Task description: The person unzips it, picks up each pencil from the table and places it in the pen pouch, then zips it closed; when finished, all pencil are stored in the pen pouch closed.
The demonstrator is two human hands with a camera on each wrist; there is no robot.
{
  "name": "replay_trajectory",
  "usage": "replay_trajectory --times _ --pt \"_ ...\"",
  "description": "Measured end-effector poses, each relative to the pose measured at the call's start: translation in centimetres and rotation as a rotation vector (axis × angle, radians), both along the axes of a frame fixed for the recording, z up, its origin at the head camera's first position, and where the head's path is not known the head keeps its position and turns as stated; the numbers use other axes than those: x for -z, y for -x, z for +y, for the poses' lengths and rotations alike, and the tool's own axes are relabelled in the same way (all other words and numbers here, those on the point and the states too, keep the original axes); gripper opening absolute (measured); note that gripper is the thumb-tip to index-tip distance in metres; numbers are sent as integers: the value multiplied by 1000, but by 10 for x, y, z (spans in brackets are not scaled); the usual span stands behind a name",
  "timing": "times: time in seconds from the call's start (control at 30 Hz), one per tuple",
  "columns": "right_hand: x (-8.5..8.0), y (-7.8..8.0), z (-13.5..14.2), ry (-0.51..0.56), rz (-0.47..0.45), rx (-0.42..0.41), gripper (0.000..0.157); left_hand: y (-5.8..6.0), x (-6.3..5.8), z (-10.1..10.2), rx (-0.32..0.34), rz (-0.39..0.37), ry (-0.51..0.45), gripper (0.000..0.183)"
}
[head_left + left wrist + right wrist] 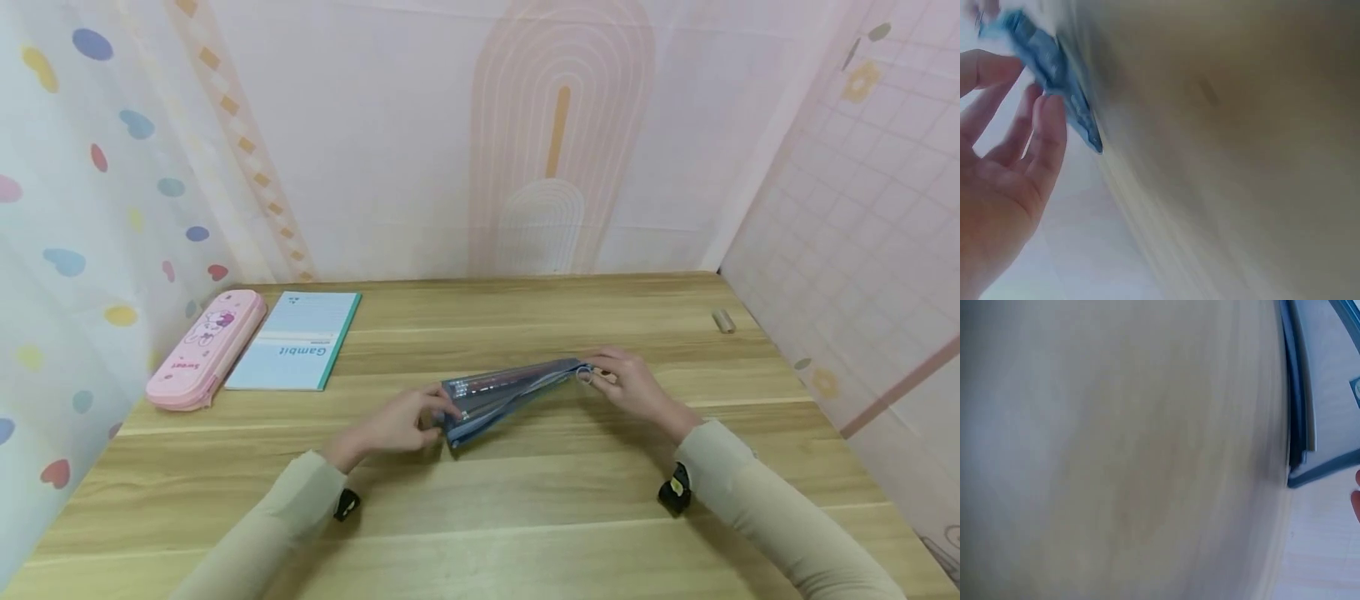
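A see-through pencil pouch (510,392) with blue edging is held slightly tilted over the middle of the table, its right end raised. Several pencils (487,382) show inside it. My left hand (401,419) holds the pouch's left end, with fingers bent at its edge. The left wrist view shows the blue pouch (1054,69) end-on by the fingertips (1054,109). At the other end, my right hand (630,385) pinches the corner beside a round ring (584,376). In the right wrist view, the pouch's blue edge (1297,387) appears, and only bits of the fingers (1356,503) show.
On the wooden table (525,533), a pink pencil case (206,348) lies at the far left, beside a light-blue notebook (296,340) with a green spine. A small tan block (723,321) lies at the back right. Patterned curtains (405,150) border the table.
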State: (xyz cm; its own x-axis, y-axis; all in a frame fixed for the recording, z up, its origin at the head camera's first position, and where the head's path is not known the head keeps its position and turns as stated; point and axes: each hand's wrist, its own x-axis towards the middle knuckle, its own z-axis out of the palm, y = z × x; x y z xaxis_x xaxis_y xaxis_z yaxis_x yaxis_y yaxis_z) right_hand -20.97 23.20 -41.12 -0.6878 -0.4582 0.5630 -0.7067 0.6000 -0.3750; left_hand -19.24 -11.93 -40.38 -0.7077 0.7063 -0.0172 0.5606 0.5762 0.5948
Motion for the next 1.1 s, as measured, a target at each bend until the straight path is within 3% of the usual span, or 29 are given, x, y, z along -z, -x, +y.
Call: replay_trajectory --times 0.1,0.17,0.33,0.53,0.83,0.93,1.1 --pt "-3 -5 -4 62 -5 21 14 -14 -2 -3 -32 99 19 37" --pt "-7 -10 -5 92 -35 55 15 -18 -4 -1 -69 166 -17 36" --pt "-15 -16 -6 189 -187 161 18 -16 -12 3 -180 218 -179 27" --pt "-17 -16 -6 385 -382 256 24 1 -22 4 -285 121 -338 18" --pt "-15 -13 -10 507 -492 304 31 25 -28 4 -427 -166 -355 38" --pt "-18 -14 -11 526 -536 310 36 24 -37 7 -448 -177 -347 36" --pt "-17 -12 -11 569 -548 292 34 26 -36 8 -458 -150 -372 31"
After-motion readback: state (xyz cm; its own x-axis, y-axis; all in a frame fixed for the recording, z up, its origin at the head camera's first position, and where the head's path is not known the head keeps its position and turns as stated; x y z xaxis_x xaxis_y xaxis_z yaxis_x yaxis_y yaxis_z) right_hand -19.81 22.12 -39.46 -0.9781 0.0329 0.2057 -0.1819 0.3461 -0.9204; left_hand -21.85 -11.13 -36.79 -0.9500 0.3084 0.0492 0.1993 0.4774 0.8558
